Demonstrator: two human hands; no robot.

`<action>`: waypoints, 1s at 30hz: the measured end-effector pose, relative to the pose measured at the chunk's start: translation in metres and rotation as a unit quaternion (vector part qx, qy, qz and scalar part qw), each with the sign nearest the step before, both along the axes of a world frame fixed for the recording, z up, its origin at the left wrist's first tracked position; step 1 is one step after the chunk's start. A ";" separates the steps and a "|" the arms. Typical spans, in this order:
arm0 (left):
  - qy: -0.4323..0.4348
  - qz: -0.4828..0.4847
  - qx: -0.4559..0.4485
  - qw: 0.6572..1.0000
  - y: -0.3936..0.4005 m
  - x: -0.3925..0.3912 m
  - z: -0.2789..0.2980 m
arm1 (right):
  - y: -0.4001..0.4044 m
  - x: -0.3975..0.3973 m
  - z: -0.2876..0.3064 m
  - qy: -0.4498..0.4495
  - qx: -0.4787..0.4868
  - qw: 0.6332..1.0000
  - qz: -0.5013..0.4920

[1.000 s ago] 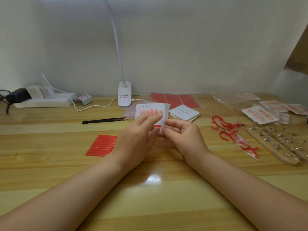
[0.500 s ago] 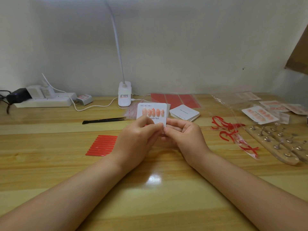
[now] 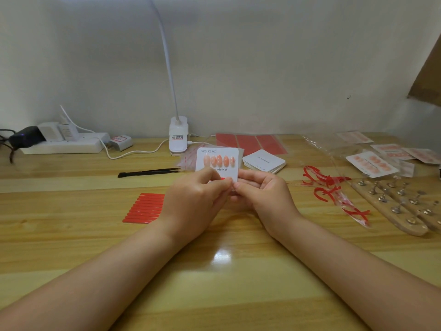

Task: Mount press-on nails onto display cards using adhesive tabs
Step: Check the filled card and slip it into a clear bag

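A white display card (image 3: 218,154) with a row of several peach press-on nails stands upright in the middle of the table, held from below. My right hand (image 3: 262,194) grips its lower right corner. My left hand (image 3: 195,199) pinches at the card's lower edge, where a bit of red adhesive strip (image 3: 222,179) shows between the fingertips. The lower half of the card is hidden behind both hands. A sheet of red adhesive strips (image 3: 145,208) lies flat just left of my left hand.
Black tweezers (image 3: 149,172) lie behind the left hand. A stack of blank white cards (image 3: 264,161) and red sheets (image 3: 250,143) sit behind the right hand. Peeled red backing scraps (image 3: 327,187), wooden nail stands (image 3: 401,204) and finished cards (image 3: 372,163) fill the right side. A lamp base (image 3: 178,134) and power strip (image 3: 62,145) stand at the back.
The card has tilted upright to face me. My left fingers slid down from the nail row to the card's lower edge and now pinch there next to my right fingertips.
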State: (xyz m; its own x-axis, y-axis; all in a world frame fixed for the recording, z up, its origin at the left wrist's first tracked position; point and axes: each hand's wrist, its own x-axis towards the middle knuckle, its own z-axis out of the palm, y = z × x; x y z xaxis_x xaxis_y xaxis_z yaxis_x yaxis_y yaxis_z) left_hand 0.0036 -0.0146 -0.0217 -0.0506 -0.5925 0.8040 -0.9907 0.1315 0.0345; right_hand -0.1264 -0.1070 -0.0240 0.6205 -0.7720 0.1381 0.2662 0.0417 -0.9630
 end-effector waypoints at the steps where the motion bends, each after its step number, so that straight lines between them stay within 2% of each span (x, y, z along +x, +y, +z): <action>1: -0.012 0.007 -0.004 1.000 0.000 0.000 0.000 | 0.000 0.000 0.000 0.001 -0.001 1.000 0.003; 6: -0.039 0.017 -0.010 0.999 0.000 0.000 0.001 | 0.001 0.001 0.000 -0.006 -0.003 1.000 0.016; 11: 0.136 0.011 0.045 0.990 0.001 0.000 0.000 | 0.002 0.000 0.000 -0.001 -0.019 1.000 0.021; 13: 0.180 0.015 0.058 0.982 -0.001 0.001 0.000 | 0.001 0.000 0.000 0.002 -0.023 1.000 0.019; 22: 0.246 0.015 0.085 0.965 -0.002 0.001 0.000 | 0.002 0.000 0.000 0.017 -0.068 0.997 0.016; 30: 0.265 0.009 0.077 0.961 -0.002 -0.002 -0.001 | 0.003 0.001 -0.001 0.011 -0.077 0.997 0.021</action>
